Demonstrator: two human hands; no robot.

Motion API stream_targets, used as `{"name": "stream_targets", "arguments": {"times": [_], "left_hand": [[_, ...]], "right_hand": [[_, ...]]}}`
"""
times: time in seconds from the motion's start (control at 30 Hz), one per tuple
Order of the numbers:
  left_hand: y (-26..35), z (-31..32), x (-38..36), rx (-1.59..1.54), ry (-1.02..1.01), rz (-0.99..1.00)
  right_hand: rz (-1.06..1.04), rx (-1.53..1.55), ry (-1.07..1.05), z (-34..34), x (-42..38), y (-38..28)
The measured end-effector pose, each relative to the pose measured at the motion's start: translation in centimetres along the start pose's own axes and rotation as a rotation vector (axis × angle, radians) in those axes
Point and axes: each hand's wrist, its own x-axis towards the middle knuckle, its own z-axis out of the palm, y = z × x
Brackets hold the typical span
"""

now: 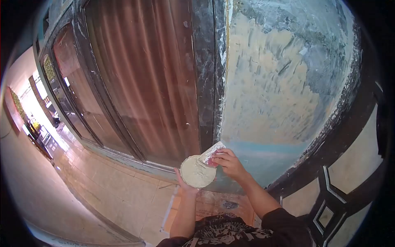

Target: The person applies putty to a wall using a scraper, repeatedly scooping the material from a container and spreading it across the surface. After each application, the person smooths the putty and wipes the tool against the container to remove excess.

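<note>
My left hand [186, 186] holds a round bowl [182, 178] from below and the side, its thumb up along the rim. Pale cream putty [198, 173] fills the bowl. In my right hand [230, 163] is a putty scraper [216, 149], smeared white with some red showing near the fingers. The scraper is tilted over the bowl's upper right edge, by the putty; whether it touches cannot be made out. Beyond it stands a wall [263, 94] with an uneven layer of beige filler over grey and blue-green paint.
A dark-framed window [144, 90] with a reddish-brown curtain borders the wall on the left. To the right is a dark panelled door [354, 164]. Cardboard [212, 208] lies on the tiled floor [123, 197] under my arms. A bright opening [45, 115] shows at far left.
</note>
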Motion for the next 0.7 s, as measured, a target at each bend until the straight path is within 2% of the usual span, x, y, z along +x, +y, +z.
{"name": "stream_targets", "arguments": {"times": [0.07,0.13,0.23,0.27,0.3,0.37,0.43,0.53,0.6,0.7], "left_hand": [[-0.2,1.2,-0.9,0.127,-0.093,-0.031],[-0.3,1.2,-0.6,0.121,-0.095,-0.026],[-0.3,1.5,-1.2,0.104,-0.132,-0.102],[-0.3,1.5,-1.2,0.072,-0.21,-0.125],[-0.3,1.4,-1.2,0.039,-0.287,-0.148],[-0.1,1.9,-1.4,0.051,-0.245,-0.144],[-0.3,2.1,-1.3,0.095,-0.169,-0.111],[-0.6,2.4,-0.9,0.099,-0.222,-0.062],[-0.6,2.6,-0.8,0.071,-0.248,-0.057],[-0.7,2.6,-0.3,0.052,-0.236,-0.03]], "right_hand": [[0.044,0.016,0.049,-0.4,-0.2,0.2],[0.086,0.032,0.098,-1.1,-0.3,0.9],[0.357,-0.045,0.217,-3.5,-1.3,2.9],[0.447,-0.029,0.284,-4.2,-1.7,3.7],[0.45,-0.032,0.285,-4.9,-2.0,4.4],[0.64,-0.086,0.344,-6.1,-2.5,5.6],[0.65,-0.101,0.329,-6.2,-3.6,6.6],[0.674,-0.105,0.273,-5.8,-4.4,7.5],[0.701,-0.224,0.147,-5.2,-4.8,8.1],[0.695,-0.268,0.145,-4.3,-4.8,9.3]]}}
